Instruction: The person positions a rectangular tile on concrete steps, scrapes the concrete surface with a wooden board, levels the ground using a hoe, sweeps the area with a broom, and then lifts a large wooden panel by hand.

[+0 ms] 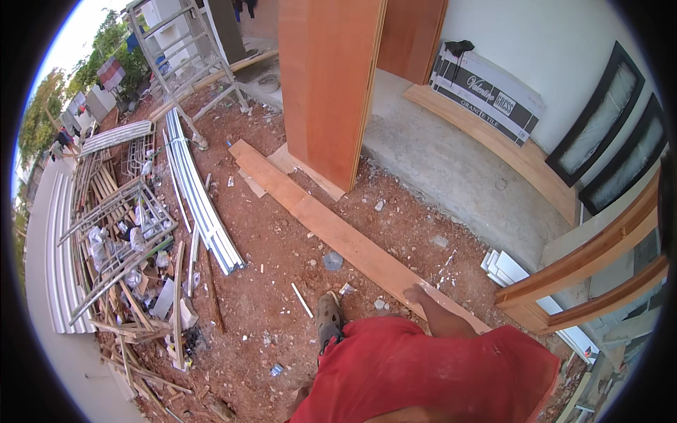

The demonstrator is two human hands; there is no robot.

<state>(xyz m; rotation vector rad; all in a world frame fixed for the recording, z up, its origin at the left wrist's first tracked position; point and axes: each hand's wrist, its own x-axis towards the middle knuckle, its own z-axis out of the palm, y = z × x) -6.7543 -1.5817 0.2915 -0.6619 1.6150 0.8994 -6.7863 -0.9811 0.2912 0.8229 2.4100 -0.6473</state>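
Observation:
My right arm reaches out from a red shirt (423, 370), and my right hand (415, 293) is over a long reddish-brown wooden board (352, 243) on the ground. The hand looks open and appears to touch the board's surface, with no tool visible in it. My left hand is not in view; only a bit of skin shows at the lower edge beside the shirt. A dark shoe (328, 321) stands on the soil left of the board. Beyond the board's far part, a tall reddish-brown panel stack (321, 84) stands upright.
Left lie metal channels (201, 204) and a heap of scrap wood (141, 275). A metal ladder-like frame (187, 63) stands behind. At right are a concrete step (451, 155), a tile carton (486, 92), dark-framed glass panels (599, 116) and a wooden frame (578, 261).

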